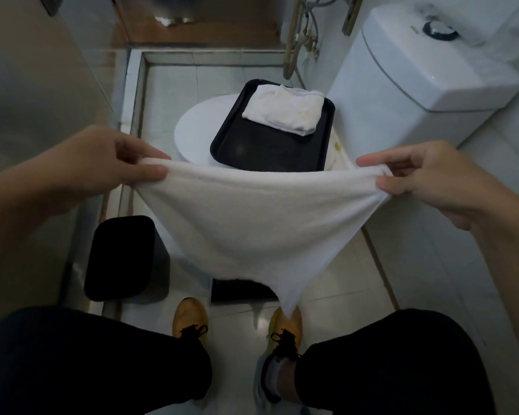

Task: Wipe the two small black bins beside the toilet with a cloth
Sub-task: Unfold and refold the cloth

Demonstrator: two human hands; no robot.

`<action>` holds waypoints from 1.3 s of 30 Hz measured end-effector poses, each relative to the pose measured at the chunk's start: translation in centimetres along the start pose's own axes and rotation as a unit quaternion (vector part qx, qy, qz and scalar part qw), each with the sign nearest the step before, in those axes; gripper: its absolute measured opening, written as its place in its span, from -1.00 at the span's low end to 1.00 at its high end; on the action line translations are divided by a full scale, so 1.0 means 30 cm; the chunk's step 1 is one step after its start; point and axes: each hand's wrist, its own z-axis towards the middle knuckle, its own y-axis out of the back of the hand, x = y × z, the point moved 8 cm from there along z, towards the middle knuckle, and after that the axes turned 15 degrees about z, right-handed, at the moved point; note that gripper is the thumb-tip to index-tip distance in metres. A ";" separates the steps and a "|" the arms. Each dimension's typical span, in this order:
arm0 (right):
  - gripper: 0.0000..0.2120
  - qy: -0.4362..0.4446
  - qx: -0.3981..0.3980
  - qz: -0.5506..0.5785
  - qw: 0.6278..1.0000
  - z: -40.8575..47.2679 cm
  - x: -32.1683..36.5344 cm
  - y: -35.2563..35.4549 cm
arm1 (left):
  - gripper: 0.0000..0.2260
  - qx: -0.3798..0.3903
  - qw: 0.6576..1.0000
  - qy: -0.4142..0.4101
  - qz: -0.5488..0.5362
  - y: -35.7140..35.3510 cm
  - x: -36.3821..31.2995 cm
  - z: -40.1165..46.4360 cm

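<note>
A white cloth (252, 223) hangs spread between my hands, sagging to a point above my feet. My left hand (102, 163) pinches its left corner and my right hand (432, 181) pinches its right corner. One small black bin (123, 259) stands on the floor at the lower left, beside the toilet bowl. A second black bin (240, 290) shows only as a dark strip under the cloth's lower edge; the cloth hides the rest of it.
A black tray (252, 151) lies on the closed white toilet lid (192, 124), with a folded white towel (285, 110) on it. The toilet tank (432, 70) rises at the right. My knees and yellow shoes fill the bottom. A raised tiled kerb runs along the left.
</note>
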 end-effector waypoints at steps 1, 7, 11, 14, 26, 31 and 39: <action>-0.62 0.006 -0.004 -0.024 1.000 -0.002 0.006 -0.002 | -0.74 -0.039 0.997 -0.019 0.062 0.012 -0.020 -0.007; -0.91 0.103 -0.058 -0.253 0.960 -0.010 0.062 -0.013 | -0.84 -0.221 0.928 -0.139 0.268 0.036 -0.059 -0.021; -0.93 0.201 -0.074 -0.285 0.934 -0.015 0.092 -0.025 | -0.87 -0.183 0.952 -0.149 0.196 0.021 -0.047 -0.010; -0.90 0.194 -0.060 -0.222 0.953 0.000 0.049 -0.030 | -0.85 -0.138 0.976 -0.104 0.133 -0.022 -0.029 0.000; -0.87 0.208 -0.073 -0.111 0.969 -0.022 -0.019 -0.358 | -0.73 -0.001 0.994 0.046 -0.102 -0.354 -0.243 -0.015; -0.78 0.244 0.008 -0.123 0.962 -0.091 0.000 -0.479 | -0.76 0.043 0.978 0.061 -0.195 -0.398 -0.323 -0.048; -0.82 0.234 -0.005 -0.060 0.970 -0.098 -0.014 -0.424 | -0.66 0.094 0.990 -0.103 0.026 -0.350 -0.396 -0.110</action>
